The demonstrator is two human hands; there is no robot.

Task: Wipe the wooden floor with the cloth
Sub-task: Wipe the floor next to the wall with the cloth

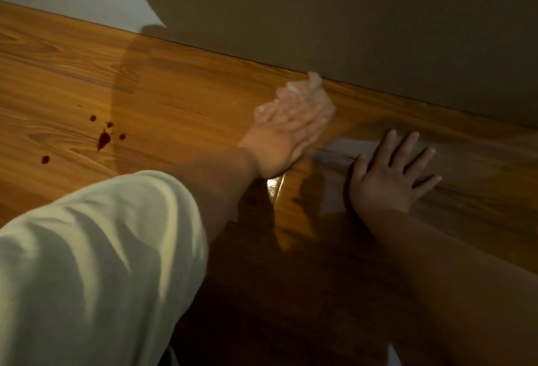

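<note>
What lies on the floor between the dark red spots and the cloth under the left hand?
Nothing: the head view shows only bare wooden floor between the red spots and the cloth under the left hand.

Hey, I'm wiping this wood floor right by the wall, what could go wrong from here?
1. The dark red spots lie well left of the cloth; wiping across them could smear them along the floor.
2. Your right hand is planted flat on a shiny patch; if that is wet, it may slip.
3. The left hand, blurred, works close to the wall; the cloth could mark it.
</note>
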